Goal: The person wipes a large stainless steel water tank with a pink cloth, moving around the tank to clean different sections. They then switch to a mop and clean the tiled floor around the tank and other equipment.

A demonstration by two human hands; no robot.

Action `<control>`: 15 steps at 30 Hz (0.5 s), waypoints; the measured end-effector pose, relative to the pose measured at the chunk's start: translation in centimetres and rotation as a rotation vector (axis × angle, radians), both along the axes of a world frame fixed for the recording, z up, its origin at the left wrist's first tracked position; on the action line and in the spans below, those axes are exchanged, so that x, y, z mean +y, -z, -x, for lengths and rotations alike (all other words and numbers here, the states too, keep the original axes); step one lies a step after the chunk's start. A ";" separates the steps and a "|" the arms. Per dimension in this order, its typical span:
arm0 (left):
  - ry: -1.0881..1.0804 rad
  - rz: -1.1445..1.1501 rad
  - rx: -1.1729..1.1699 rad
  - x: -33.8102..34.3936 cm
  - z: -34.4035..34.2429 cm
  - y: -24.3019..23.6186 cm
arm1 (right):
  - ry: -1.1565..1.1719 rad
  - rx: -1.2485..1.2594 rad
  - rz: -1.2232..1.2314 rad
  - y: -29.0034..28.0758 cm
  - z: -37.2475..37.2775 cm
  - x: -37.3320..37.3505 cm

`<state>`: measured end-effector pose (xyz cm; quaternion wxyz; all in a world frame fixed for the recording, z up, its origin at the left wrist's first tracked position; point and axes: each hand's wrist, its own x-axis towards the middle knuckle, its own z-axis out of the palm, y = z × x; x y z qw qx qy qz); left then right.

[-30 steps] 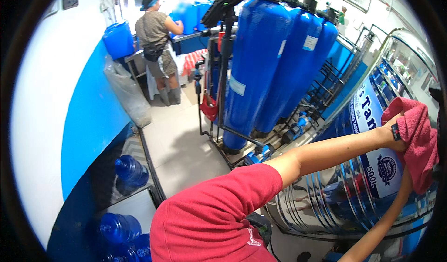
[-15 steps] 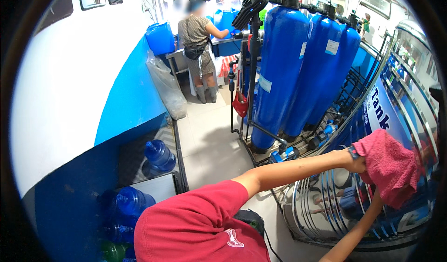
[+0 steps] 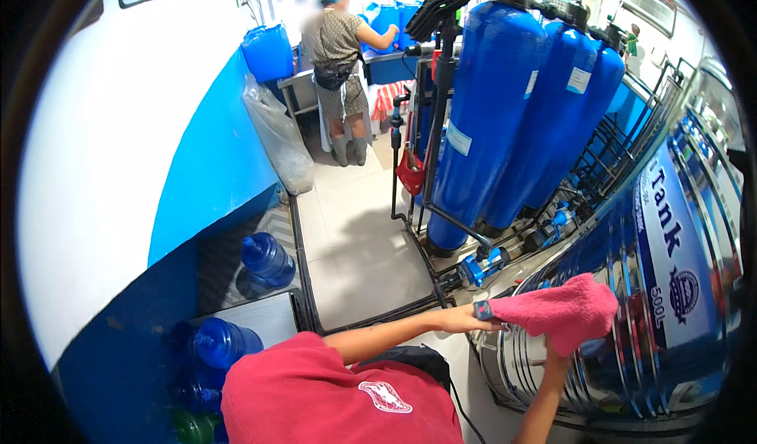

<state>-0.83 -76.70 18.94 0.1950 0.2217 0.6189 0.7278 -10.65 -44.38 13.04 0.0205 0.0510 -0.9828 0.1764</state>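
Note:
A pink towel (image 3: 572, 310) is stretched between my two hands in front of the curved steel tank (image 3: 694, 231), which has a blue-and-white label. My left hand (image 3: 465, 319) grips the towel's narrow left end, beside a small dark tag. My right hand (image 3: 557, 349) is closed on the towel's hanging right part from below, its fingers partly hidden by the fabric. Whether the towel touches the tank's ribbed steel surface, I cannot tell.
Tall blue filter cylinders (image 3: 489, 105) with pipes and pumps (image 3: 481, 266) stand ahead. Blue water bottles (image 3: 268, 261) sit low at the left. A person (image 3: 339, 65) stands at a back counter with blue containers (image 3: 266, 50). A plastic sack (image 3: 280, 136) leans by the blue-and-white wall.
Both hands and the towel have moved leftward and downward along the front of the tank, away from its label. The person at the back still works at the counter.

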 end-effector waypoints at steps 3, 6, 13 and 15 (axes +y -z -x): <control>-0.052 -0.146 -0.155 -5.9 -1.8 4.0 | -0.035 0.020 0.025 0.4 1.0 -7.7; -0.105 -0.145 -0.184 -12.4 -3.1 7.6 | -0.045 0.078 0.021 -0.8 2.9 -14.7; -0.631 0.016 -0.209 -28.6 -4.8 13.0 | -0.011 0.180 -0.067 -6.5 9.6 -23.5; -0.794 -0.022 -0.265 -31.4 -4.7 13.3 | -0.017 0.148 -0.084 -8.1 10.9 -23.8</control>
